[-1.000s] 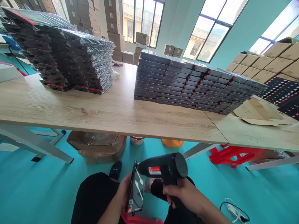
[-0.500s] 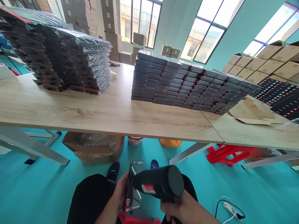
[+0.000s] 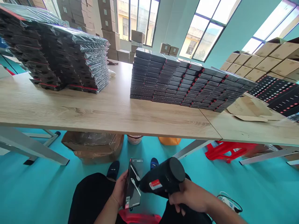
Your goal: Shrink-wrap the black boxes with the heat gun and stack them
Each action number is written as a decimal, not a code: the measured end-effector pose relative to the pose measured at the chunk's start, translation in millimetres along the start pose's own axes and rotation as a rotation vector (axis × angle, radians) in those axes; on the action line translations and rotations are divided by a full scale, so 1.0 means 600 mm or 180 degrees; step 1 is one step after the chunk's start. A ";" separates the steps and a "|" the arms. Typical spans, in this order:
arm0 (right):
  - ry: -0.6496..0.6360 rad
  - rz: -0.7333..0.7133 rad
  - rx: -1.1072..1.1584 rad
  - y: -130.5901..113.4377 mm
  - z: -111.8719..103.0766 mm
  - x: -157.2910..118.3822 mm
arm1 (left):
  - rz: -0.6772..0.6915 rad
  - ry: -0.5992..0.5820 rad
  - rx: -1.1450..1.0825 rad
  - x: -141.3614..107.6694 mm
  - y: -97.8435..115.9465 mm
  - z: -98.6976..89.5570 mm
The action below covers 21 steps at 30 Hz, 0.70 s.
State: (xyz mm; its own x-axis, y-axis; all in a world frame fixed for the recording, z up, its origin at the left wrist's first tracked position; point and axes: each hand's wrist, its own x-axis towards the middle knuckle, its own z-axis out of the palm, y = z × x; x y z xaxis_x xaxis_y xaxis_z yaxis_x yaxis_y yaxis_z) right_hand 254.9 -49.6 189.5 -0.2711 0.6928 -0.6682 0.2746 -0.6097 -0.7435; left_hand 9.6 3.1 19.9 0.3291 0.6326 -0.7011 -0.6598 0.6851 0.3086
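Observation:
My left hand (image 3: 120,189) grips a slim black box (image 3: 133,183) along its left side, over the gap between my knees. White cable-like shapes are printed on the box's face. A black hair dryer (image 3: 162,175) with a red and white label is in my right hand (image 3: 187,197), the fingers wrapped round its handle. Its nozzle points left at the box's right edge and covers a little of it in this view. Whether nozzle and box touch, I cannot tell.
Ahead stands a wooden table (image 3: 112,119), bearing stacked film-wrapped black packs (image 3: 67,59) and a wall of slim dark boxes (image 3: 182,82). Flat cardboard (image 3: 252,107) lies further right. Beneath are a carton (image 3: 93,147) and a red stool (image 3: 230,151). A power strip (image 3: 230,203) is on the floor.
The hair dryer has shifted slightly right and tilted, its rear end rising, so more of the box's printed face shows. My left hand and the box have barely moved.

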 end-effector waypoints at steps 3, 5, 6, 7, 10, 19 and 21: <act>-0.0106 0.0226 -0.0060 0.019 0.006 -0.006 | 0.0022 0.0048 -0.0138 0.008 -0.001 -0.003; 0.0277 -0.0022 0.0045 0.022 0.007 -0.005 | 0.0075 0.0143 -0.0073 0.013 -0.002 -0.006; 0.0444 -0.0166 0.0098 0.021 0.007 -0.004 | 0.0106 0.0210 -0.0007 0.015 -0.003 -0.008; 0.0504 -0.0244 0.0119 0.020 0.006 -0.004 | 0.0140 0.0276 0.0055 0.017 -0.004 -0.010; 0.0017 0.0020 -0.0029 0.016 0.006 -0.010 | 0.0167 0.0299 0.0053 0.020 -0.004 -0.012; 0.0279 0.0105 0.0228 0.049 0.034 -0.025 | -0.0039 -0.0042 -0.0281 0.021 0.002 -0.018; 0.0131 0.0153 0.0461 0.059 0.041 -0.029 | -0.0002 -0.0044 -0.0377 0.025 0.003 -0.023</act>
State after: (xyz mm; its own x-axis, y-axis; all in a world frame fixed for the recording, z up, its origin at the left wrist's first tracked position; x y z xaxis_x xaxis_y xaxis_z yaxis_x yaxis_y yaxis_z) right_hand 246.6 -92.5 174.1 -0.2219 0.6748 -0.7039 0.1496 -0.6897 -0.7084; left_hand 3.9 8.8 1.1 0.3382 0.6377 -0.6920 -0.7345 0.6386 0.2295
